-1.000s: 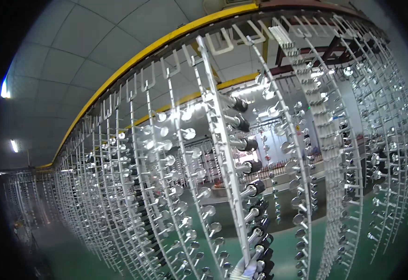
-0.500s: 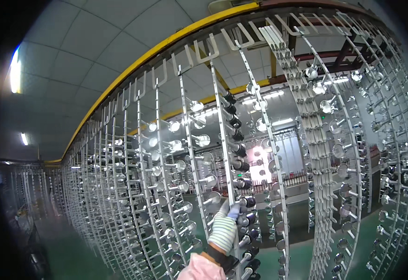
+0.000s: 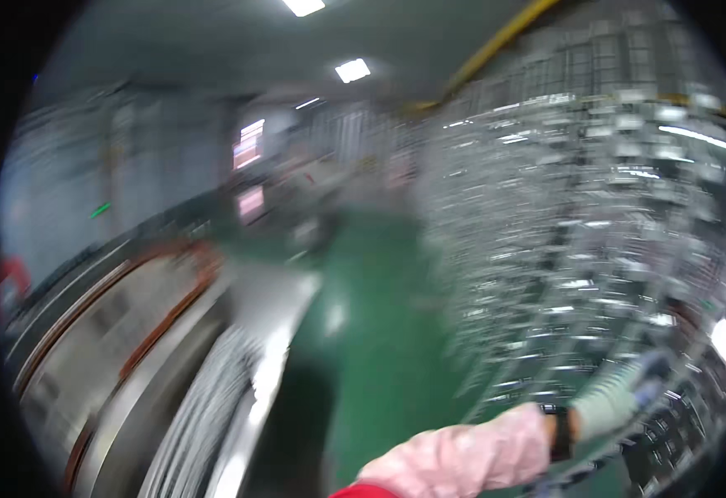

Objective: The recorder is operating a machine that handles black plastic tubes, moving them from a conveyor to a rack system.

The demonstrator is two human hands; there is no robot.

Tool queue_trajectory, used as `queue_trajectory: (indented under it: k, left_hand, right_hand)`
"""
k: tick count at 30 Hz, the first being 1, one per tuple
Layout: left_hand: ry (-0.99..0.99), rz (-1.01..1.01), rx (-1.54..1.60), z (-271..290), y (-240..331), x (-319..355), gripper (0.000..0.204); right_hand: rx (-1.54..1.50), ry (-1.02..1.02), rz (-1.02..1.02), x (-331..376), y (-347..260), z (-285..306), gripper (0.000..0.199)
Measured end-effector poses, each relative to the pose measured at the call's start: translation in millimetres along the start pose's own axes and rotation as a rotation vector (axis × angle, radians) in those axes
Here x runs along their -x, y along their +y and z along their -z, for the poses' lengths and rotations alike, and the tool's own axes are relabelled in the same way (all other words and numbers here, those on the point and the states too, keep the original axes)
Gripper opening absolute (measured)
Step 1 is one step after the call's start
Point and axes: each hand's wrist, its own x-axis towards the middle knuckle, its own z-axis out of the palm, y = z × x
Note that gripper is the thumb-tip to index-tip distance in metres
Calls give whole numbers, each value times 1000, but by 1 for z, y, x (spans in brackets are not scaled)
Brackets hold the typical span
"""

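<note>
My left hand (image 3: 612, 402), in a pale striped glove with bluish fingertips, reaches far to the right from a pink sleeve with a dark band at the wrist. Its fingers are smeared by motion but appear closed round a slim hanging metal rack bar (image 3: 688, 369). Dark pieces (image 3: 670, 440) show below the hand, near that bar. Beyond it hang rows of rack bars with small shiny parts (image 3: 579, 282), all blurred. My right hand is out of the picture.
A green floor aisle (image 3: 380, 324) runs away through the middle. On the left stands a long metal tank or bench with reddish-brown rails (image 3: 164, 332). A bundle of grey rods (image 3: 201, 415) lies along its near side. A yellow overhead rail (image 3: 500, 40) passes above the racks.
The view has swung sharply left, so the racks now fill the right side and the aisle and tank have appeared. My left hand, formerly near the middle on a bar, now shows at the lower right.
</note>
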Motion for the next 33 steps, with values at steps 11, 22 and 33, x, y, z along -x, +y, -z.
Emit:
queue_trajectory:
  k: [11,22,33]
  left_hand:
    - [694,921,-562,118,132,443,41]
    - [1807,776,-1055,-230,487,790,33]
    - [2705,927,-1475,-558,734,1119,25]
  right_hand:
    - [-112,429,130,54,58,-134,62]
    - [-361,-581,-64,372,-97,-227,52]
    - [-463,-928,219,646,-138,-263,40]
